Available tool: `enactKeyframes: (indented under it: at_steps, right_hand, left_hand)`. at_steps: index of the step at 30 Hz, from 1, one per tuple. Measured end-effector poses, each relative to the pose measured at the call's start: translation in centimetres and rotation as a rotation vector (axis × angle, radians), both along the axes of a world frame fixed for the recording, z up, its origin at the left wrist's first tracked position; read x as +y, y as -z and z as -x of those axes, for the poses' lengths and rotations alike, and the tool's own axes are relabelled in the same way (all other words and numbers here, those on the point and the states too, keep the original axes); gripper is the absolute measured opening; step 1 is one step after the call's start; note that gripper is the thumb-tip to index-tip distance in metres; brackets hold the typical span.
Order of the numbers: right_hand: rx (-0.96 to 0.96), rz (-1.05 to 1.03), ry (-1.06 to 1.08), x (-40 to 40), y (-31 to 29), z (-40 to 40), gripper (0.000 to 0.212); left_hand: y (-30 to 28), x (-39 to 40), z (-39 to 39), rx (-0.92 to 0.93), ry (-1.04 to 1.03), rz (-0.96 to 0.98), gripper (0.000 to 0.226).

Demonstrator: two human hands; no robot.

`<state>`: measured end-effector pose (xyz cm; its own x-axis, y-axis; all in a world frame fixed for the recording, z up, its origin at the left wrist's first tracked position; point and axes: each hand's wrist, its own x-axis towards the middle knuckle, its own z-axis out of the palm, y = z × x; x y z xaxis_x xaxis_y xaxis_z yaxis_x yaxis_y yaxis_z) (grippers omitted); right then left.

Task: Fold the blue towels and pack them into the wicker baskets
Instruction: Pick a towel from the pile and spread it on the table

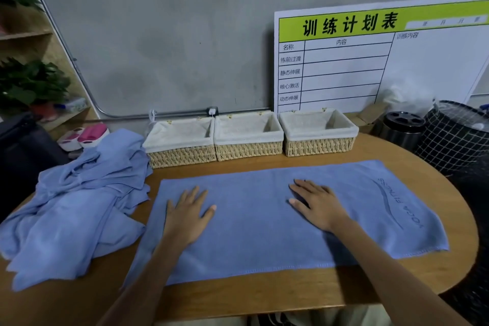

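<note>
Hands both lay flat, fingers straight and slightly spread, gripping nothing: left hand (188,213) and right hand (316,204) pressed palm-down on the spread blue towel (264,222) on the wooden table (264,296). Heap of unfolded blue towels (76,198) sat at left; three lined wicker baskets (248,137) stood behind, against the wall

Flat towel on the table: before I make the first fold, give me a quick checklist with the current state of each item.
1. Flat towel spread smooth: ok.
2. Left hand and right hand flat on it, gripping nothing: ok.
3. Towel fully on table: not ok, near-left corner overhangs.
4. Three wicker baskets empty: ok.
5. Unfolded towel pile clear of the flat towel: cannot tell, edges meet.
</note>
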<state>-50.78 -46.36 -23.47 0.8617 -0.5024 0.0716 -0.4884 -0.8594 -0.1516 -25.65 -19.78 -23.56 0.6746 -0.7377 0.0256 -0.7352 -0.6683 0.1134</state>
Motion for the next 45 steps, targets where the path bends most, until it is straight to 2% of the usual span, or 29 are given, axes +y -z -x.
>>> enactKeyframes:
  at_steps: [2,5,7,10,13,16,19,21,24,27,30,32,35,39,42,45]
  right_hand:
    - [0.012,-0.007,-0.009,-0.2,-0.2,0.0,0.067]
    - [0.019,0.018,-0.007,-0.1,-0.2,-0.1,0.064]
    - [-0.043,0.057,0.003,0.1,0.0,-0.1,0.058]
    - [-0.333,0.229,0.012,0.4,0.0,0.3,0.048]
    - [-0.359,0.315,0.021,1.2,0.1,0.9,0.046]
    - [-0.297,0.192,0.008,1.3,-0.2,1.9,0.053]
    - [-0.255,-0.049,-0.075,0.6,-0.4,4.2,0.081]
    - [-0.229,-0.202,-0.093,-0.7,-0.5,6.3,0.086]
    - [-0.077,-0.130,0.073,-3.1,-0.1,10.5,0.097]
    - [-0.002,-0.081,0.257,-4.6,0.2,14.0,0.103]
    - [0.027,-0.080,0.278,-4.5,-0.1,14.6,0.096]
    - [0.025,-0.102,0.257,-4.8,-0.1,14.9,0.100]
    - [0.005,-0.117,0.276,-6.2,0.0,16.7,0.106]
    - [0.047,-0.098,0.323,-7.2,0.0,17.9,0.095]
    - [0.035,-0.090,0.309,-7.1,0.4,17.8,0.099]
    - [0.049,-0.096,0.311,-7.5,0.4,17.8,0.090]
  left_hand:
    - [0.0,0.7,0.1,-0.031,-0.012,0.040,0.068]
    - [0.2,1.8,-0.3,0.002,0.030,-0.027,0.068]
    - [0.2,2.5,0.0,-0.031,0.001,0.131,0.066]
    - [0.2,3.5,0.5,-0.093,0.035,0.396,0.066]
    - [-0.2,4.4,1.0,-0.169,0.044,0.500,0.050]
    - [-1.0,4.2,1.1,-0.054,0.029,0.355,0.050]
    - [0.1,4.2,0.4,0.010,0.048,0.144,0.062]
    - [0.4,3.8,-0.2,0.048,0.041,0.052,0.062]
    - [0.4,3.6,-0.4,0.063,0.068,-0.100,0.071]
    - [0.2,3.6,-0.3,0.071,0.077,-0.099,0.096]
    - [0.1,3.6,-0.3,0.075,0.071,-0.089,0.115]
    - [0.1,3.7,-0.2,0.074,0.071,-0.084,0.121]
    - [0.0,3.6,-0.2,0.068,0.068,-0.080,0.123]
    - [0.1,3.6,-0.1,0.049,0.062,-0.087,0.124]
    - [0.3,3.6,-0.4,0.054,0.060,-0.074,0.123]
    - [0.0,3.5,-0.3,0.072,0.057,-0.099,0.115]
